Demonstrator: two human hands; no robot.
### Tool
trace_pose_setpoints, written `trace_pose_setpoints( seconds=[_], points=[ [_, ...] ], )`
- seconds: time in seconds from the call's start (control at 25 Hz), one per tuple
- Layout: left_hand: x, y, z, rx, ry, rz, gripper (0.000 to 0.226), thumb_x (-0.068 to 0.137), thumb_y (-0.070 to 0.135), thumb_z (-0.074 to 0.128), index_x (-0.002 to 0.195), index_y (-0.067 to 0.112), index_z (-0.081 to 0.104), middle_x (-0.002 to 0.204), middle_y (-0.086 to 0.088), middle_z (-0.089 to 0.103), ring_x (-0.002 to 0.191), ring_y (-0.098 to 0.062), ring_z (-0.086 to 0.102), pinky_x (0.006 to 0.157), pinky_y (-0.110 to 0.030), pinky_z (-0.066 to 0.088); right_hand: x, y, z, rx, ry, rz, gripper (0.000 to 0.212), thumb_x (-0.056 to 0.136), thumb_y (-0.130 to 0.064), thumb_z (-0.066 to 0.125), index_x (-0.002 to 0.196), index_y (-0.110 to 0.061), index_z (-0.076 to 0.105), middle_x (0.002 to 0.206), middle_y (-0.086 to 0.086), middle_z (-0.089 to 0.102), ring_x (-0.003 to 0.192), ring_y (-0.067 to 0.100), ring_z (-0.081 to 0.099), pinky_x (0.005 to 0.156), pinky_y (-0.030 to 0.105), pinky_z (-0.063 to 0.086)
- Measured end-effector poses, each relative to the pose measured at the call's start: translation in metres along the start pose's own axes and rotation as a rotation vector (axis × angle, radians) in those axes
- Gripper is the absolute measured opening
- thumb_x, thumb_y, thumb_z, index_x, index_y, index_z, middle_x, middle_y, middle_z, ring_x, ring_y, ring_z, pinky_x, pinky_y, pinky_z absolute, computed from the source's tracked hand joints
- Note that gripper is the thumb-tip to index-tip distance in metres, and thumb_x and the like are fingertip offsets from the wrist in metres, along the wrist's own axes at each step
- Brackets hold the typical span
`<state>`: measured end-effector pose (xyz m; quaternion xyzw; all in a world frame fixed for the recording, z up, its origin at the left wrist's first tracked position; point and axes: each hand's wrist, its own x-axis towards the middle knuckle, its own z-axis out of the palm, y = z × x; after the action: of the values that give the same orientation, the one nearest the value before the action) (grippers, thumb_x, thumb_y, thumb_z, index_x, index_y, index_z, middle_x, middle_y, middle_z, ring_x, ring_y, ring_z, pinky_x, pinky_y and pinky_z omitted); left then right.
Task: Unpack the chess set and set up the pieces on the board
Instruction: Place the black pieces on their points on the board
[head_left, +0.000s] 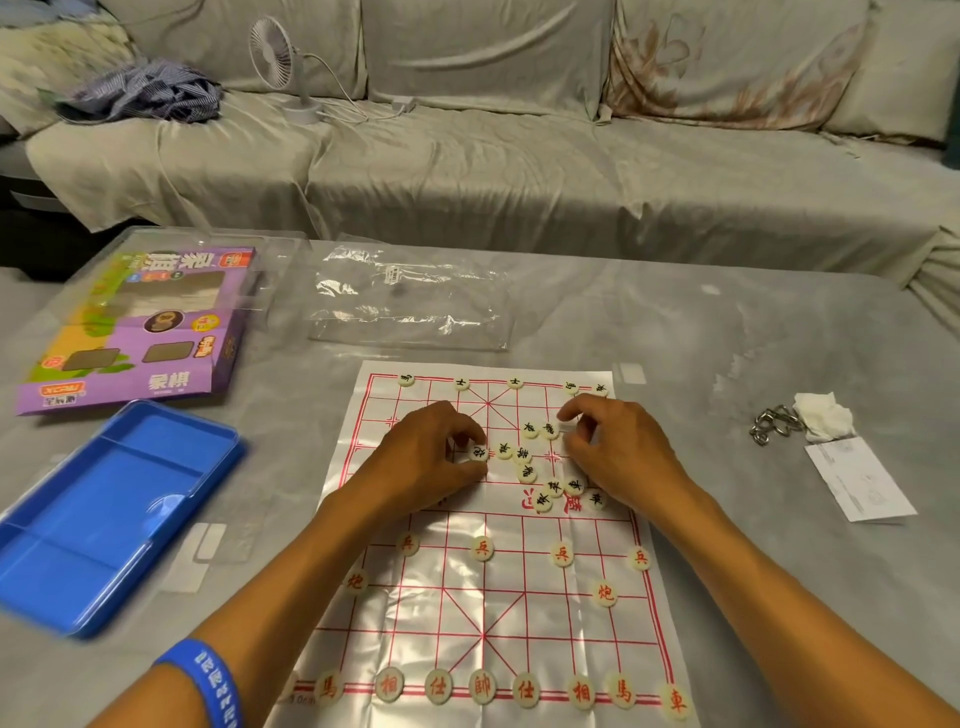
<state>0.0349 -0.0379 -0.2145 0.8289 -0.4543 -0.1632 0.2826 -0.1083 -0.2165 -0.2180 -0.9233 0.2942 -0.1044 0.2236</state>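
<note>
A glossy white board sheet (467, 603) with a red grid lies on the table. Red-lettered round pieces (481, 686) fill its near row, with more on the pawn and cannon points. Several black-lettered pieces (524, 470) lie in a loose heap near the board's middle, and a few black pieces (461, 383) stand on the far row. My left hand (426, 457) pinches one black piece (478, 453) at the heap's left edge. My right hand (613, 452) hovers over the heap's right side, thumb and forefinger curled close together; whether they hold a piece is hidden.
A blue plastic tray (104, 514) lies at the left, with the purple chess box (140, 332) behind it. A clear plastic bag (410, 296) lies beyond the board. Metal rings (774, 426), a tissue (826, 415) and a paper slip (857, 478) sit at the right. A sofa lies beyond.
</note>
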Motion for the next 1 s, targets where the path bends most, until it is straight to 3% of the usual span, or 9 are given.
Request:
trace_pose_setpoints(
  seconds=[0.08, 0.24, 0.36, 0.6, 0.72, 0.84, 1.0],
  points=[
    [-0.001, 0.001, 0.000, -0.020, 0.005, -0.019, 0.030, 0.082, 0.034, 0.071, 0.110, 0.025, 0.065, 0.100, 0.010, 0.055, 0.080, -0.004, 0.051, 0.062, -0.008, 0.035, 0.003, 0.002, -0.001, -0.004, -0.041, -0.002, 0.024, 0.090, -0.023, 0.061, 0.113, -0.029, 0.064, 0.089, -0.009, 0.067, 0.078, 0.009, 0.060, 0.077, 0.023, 0.052],
    [-0.001, 0.002, 0.001, -0.015, -0.002, -0.034, 0.028, 0.082, 0.035, 0.071, 0.108, 0.026, 0.066, 0.099, 0.010, 0.055, 0.081, -0.006, 0.051, 0.062, -0.008, 0.035, 0.008, -0.012, 0.009, -0.034, -0.112, -0.114, 0.031, 0.089, -0.021, 0.060, 0.117, -0.033, 0.063, 0.118, -0.007, 0.066, 0.094, 0.012, 0.061, 0.080, 0.026, 0.054],
    [-0.001, 0.001, 0.001, -0.025, -0.005, -0.036, 0.031, 0.081, 0.034, 0.072, 0.110, 0.026, 0.064, 0.099, 0.011, 0.055, 0.080, -0.006, 0.052, 0.061, -0.008, 0.036, 0.012, -0.017, 0.009, -0.075, -0.113, -0.107, 0.034, 0.090, -0.022, 0.059, 0.122, -0.031, 0.061, 0.107, -0.006, 0.068, 0.087, 0.009, 0.058, 0.078, 0.025, 0.052],
    [-0.003, -0.007, 0.002, -0.120, 0.017, -0.052, 0.031, 0.079, 0.031, 0.074, 0.108, 0.031, 0.063, 0.098, 0.014, 0.058, 0.084, -0.005, 0.056, 0.067, -0.009, 0.040, 0.018, -0.018, 0.010, -0.113, -0.140, -0.123, 0.028, 0.091, -0.030, 0.058, 0.118, -0.029, 0.064, 0.113, -0.002, 0.069, 0.090, 0.014, 0.062, 0.080, 0.026, 0.052],
    [-0.001, -0.013, 0.001, -0.292, 0.135, -0.102, 0.019, 0.084, 0.026, 0.069, 0.103, 0.027, 0.067, 0.093, 0.011, 0.063, 0.083, -0.007, 0.060, 0.072, -0.018, 0.047, 0.021, -0.026, 0.007, -0.147, -0.074, -0.118, 0.031, 0.087, -0.036, 0.062, 0.116, -0.025, 0.064, 0.106, -0.001, 0.070, 0.089, 0.014, 0.062, 0.079, 0.026, 0.050],
    [0.003, -0.009, -0.006, -0.546, 0.276, -0.207, 0.014, 0.087, 0.024, 0.067, 0.100, 0.021, 0.070, 0.091, 0.006, 0.070, 0.083, -0.010, 0.066, 0.074, -0.023, 0.052, 0.018, -0.051, 0.010, -0.076, 0.039, -0.211, 0.031, 0.086, -0.041, 0.062, 0.111, -0.023, 0.064, 0.083, -0.007, 0.064, 0.081, 0.010, 0.054, 0.072, 0.024, 0.046],
    [0.004, -0.006, -0.018, -0.805, 0.297, -0.345, 0.008, 0.083, 0.015, 0.071, 0.090, 0.015, 0.074, 0.086, 0.000, 0.074, 0.080, -0.015, 0.070, 0.072, -0.028, 0.055, 0.013, -0.086, 0.023, -0.026, 0.127, -0.361, 0.029, 0.087, -0.040, 0.061, 0.107, -0.020, 0.065, 0.079, -0.004, 0.064, 0.077, 0.009, 0.047, 0.059, 0.021, 0.032]
  ],
)
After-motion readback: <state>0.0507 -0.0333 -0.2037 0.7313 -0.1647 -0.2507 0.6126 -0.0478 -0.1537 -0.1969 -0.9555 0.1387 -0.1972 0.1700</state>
